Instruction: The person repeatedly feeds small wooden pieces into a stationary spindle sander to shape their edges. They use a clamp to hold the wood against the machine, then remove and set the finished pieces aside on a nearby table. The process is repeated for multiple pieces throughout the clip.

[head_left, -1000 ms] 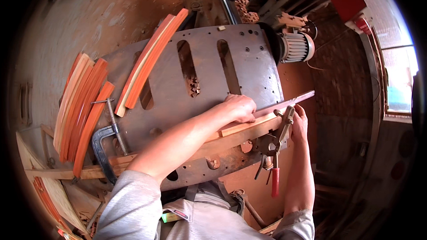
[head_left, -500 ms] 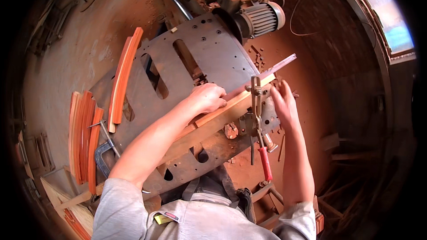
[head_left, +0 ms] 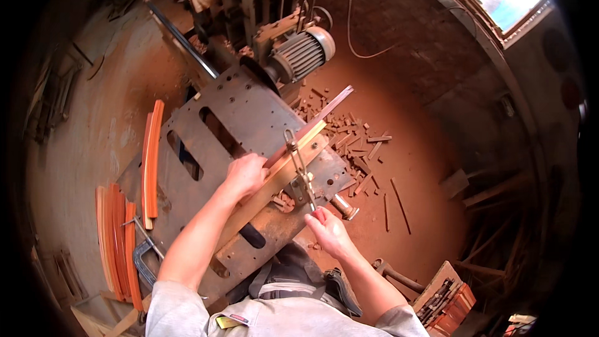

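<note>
My left hand [head_left: 245,176] is closed over a reddish-brown wooden strip [head_left: 337,100] lying along a pale wooden fence [head_left: 249,211] on the metal machine table [head_left: 249,103]. Its fingertips are partly hidden behind the wood. A metal toggle clamp [head_left: 297,161] stands across the strip towards its far end. My right hand [head_left: 329,229] is wrapped round the clamp's red handle, most of which the fingers cover. Just right of the clamp, a bolt-like metal rod [head_left: 344,207] juts out from the table edge.
An electric motor [head_left: 304,54] sits at the table's far side. Curved wooden strips [head_left: 151,162] lie on the table's left, with more strips [head_left: 115,246] beside a C-clamp [head_left: 146,259]. Offcuts [head_left: 355,156] litter the dusty floor at right. A wooden crate [head_left: 444,299] stands lower right.
My right hand has come down from beside the far end of the strip and taken hold of the clamp handle. My left hand stays on the strip. The whole view has shifted.
</note>
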### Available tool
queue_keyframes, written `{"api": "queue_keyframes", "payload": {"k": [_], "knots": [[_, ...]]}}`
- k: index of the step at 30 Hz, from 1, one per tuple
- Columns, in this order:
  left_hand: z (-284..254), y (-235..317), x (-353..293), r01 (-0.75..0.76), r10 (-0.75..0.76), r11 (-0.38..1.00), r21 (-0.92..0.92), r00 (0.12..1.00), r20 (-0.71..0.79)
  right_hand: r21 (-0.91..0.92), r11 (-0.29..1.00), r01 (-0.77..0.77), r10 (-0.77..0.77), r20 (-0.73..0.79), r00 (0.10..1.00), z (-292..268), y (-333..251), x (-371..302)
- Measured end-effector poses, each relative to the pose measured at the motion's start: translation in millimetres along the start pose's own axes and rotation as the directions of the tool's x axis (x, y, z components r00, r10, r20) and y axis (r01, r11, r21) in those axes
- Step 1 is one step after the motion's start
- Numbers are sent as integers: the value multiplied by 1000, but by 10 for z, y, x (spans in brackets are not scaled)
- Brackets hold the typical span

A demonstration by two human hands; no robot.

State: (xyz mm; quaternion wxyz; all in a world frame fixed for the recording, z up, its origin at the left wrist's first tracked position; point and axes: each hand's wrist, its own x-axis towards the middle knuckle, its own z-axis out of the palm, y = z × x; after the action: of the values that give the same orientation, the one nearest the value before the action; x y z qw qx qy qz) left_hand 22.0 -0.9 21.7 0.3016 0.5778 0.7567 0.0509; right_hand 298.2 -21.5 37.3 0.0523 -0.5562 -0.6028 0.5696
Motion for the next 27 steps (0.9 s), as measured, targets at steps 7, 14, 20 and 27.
{"api": "queue_keyframes", "payload": {"k": [7, 14, 20, 27], "knots": [[414, 398, -352, 7, 45, 989, 150, 939, -340, -124, 987, 104, -111, -44, 993, 65, 96, 110], [656, 369, -383, 59, 59, 964, 258, 904, -424, -102, 990, 101, -101, 3, 995, -4, 24, 61], [716, 325, -331, 4, 136, 964, 265, 852, -506, -83, 988, 127, -129, -11, 992, 19, 94, 154], [763, 242, -281, 14, 157, 958, 286, 808, -568, -51, 982, 183, -183, 0, 983, 13, 69, 185]]}}
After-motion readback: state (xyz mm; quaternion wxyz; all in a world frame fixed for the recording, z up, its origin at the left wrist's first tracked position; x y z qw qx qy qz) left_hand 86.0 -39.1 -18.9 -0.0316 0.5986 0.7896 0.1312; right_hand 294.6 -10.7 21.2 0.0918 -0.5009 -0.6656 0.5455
